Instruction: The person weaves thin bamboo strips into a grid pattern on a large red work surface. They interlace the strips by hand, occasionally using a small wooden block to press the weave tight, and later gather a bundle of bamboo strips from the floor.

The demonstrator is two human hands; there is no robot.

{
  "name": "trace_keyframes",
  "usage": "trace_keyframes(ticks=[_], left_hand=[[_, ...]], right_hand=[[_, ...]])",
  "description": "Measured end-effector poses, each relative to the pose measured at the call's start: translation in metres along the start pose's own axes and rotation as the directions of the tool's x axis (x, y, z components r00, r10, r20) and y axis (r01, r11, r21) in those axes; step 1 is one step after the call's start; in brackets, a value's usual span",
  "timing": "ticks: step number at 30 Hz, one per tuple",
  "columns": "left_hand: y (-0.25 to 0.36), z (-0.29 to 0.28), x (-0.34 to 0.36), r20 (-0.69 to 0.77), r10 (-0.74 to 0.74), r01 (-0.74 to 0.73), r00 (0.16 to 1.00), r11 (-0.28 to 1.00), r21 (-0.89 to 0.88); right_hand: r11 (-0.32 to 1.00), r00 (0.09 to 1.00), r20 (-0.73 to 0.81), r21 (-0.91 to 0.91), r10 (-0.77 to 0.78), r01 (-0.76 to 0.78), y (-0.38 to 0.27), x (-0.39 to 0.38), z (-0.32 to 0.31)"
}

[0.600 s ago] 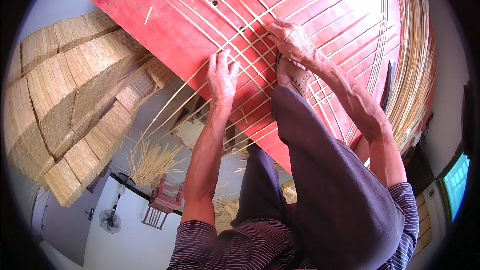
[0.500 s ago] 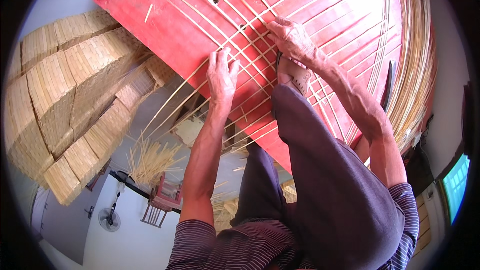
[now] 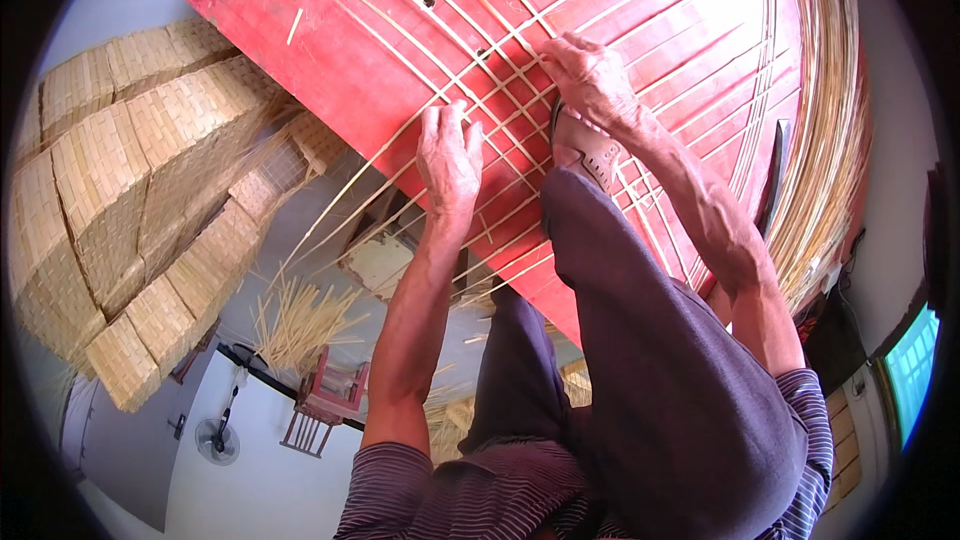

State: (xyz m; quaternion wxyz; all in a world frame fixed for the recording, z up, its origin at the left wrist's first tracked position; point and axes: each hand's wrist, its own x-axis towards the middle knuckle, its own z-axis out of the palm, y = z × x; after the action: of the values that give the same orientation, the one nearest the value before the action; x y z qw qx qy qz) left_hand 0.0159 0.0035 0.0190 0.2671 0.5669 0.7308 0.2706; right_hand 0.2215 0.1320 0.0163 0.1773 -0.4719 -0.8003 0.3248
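Thin pale bamboo strips [image 3: 515,82] cross one another in an open lattice on a red board [image 3: 330,60]. My left hand [image 3: 449,162] is at the left side of the lattice, its bent fingertips closed on a strip near a crossing. On the upper right, my right hand [image 3: 592,83] has its fingers curled together at the end of the woven part, pinching a strip; its fingertips partly hide what they hold. Just below that hand, my shoe [image 3: 590,148] presses on the lattice.
Stacked woven bamboo pieces [image 3: 110,180] stand at the left. A thick bundle of long strips [image 3: 825,130] lies along the right edge, beside a dark flat bar [image 3: 778,175]. Loose cut strips [image 3: 305,320], a red wooden chair [image 3: 328,395] and a fan [image 3: 218,440] are lower left.
My right hand has shifted slightly right and down. The left hand has moved a little down and right along the strips. My foot stays in place.
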Motion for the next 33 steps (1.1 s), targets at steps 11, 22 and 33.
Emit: trace_keyframes(ticks=[11,22,33], left_hand=[[-0.009,0.008,-0.009,-0.061,-0.005,0.000,0.998,0.997,-0.080],[-0.017,0.017,-0.013,-0.043,-0.032,0.028,0.999,0.995,-0.097],[-0.018,0.016,-0.004,-0.039,-0.072,0.073,0.997,0.997,0.024]], right_hand=[[0.885,0.882,-0.073,0.030,0.466,-0.465,0.028,-0.066,-0.040],[0.532,0.601,0.103,0.366,0.792,-0.764,0.011,-0.211,0.009],[0.522,0.551,0.155,0.192,0.820,-0.831,-0.026,-0.224,-0.032]])
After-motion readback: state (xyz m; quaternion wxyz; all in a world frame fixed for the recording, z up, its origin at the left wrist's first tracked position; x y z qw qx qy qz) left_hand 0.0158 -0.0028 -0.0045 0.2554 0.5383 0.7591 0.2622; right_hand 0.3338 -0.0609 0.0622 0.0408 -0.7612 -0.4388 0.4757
